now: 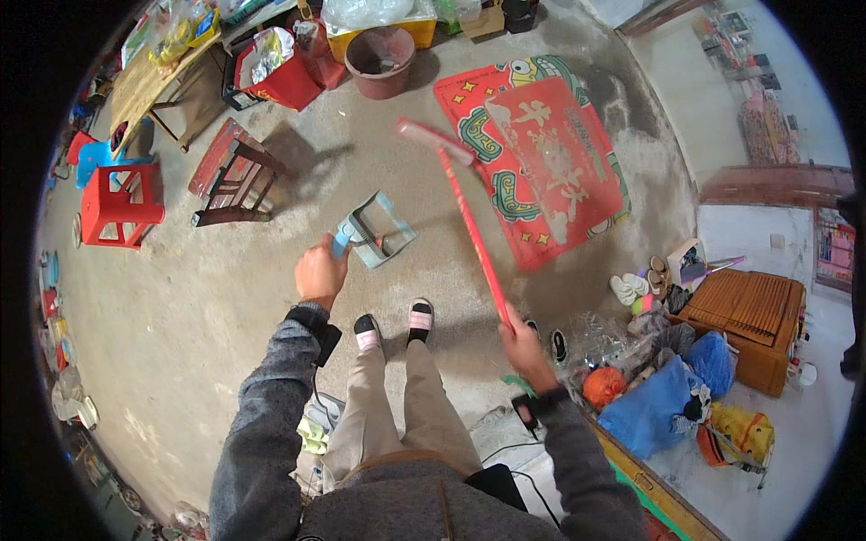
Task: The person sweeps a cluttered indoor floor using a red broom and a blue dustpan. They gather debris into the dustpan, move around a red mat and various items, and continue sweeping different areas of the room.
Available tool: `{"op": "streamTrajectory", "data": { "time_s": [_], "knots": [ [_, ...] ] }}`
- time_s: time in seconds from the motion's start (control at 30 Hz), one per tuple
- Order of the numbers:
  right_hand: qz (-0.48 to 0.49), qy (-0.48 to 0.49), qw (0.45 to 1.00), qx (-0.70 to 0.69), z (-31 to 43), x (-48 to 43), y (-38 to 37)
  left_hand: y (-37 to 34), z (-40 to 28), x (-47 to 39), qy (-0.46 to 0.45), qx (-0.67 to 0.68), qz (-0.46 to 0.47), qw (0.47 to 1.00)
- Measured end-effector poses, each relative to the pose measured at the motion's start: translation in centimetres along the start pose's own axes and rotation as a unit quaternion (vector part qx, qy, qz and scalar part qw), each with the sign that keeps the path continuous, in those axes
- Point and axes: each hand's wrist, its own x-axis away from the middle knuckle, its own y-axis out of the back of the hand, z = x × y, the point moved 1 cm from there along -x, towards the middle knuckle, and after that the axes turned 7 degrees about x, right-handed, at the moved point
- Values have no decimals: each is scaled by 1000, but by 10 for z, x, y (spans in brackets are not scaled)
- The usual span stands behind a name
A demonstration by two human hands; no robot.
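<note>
My left hand (321,272) grips the blue handle of a dustpan (376,230), which is in front of my feet. A small reddish bit of debris (381,241) lies in the pan. In my right hand (522,343) is the red stick of a broom (469,226). Its pinkish head (435,140) is blurred and overlaps the left edge of a red patterned floor mat (561,247). A second red mat (551,159) with large characters lies on top of that one. Whether the broom head touches the floor I cannot tell.
On the left are a red plastic stool (122,209), a dark wooden chair (237,179) and a wooden table (159,81). A plastic bucket (380,74) stands ahead. Shoes (629,287), bags (649,409) and a brown wooden cabinet (744,324) line the right side.
</note>
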Motion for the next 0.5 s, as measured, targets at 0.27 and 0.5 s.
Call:
{"op": "streamTrajectory", "data": {
  "time_s": [0.27,0.5],
  "knots": [
    [206,-289,869,-344,48,56,-24,-8,-16,6,-2,-1,-1,1000],
    [48,-126,982,-129,8,74,17,-2,-8,3,-10,-3,-7,1000]
  ]
}}
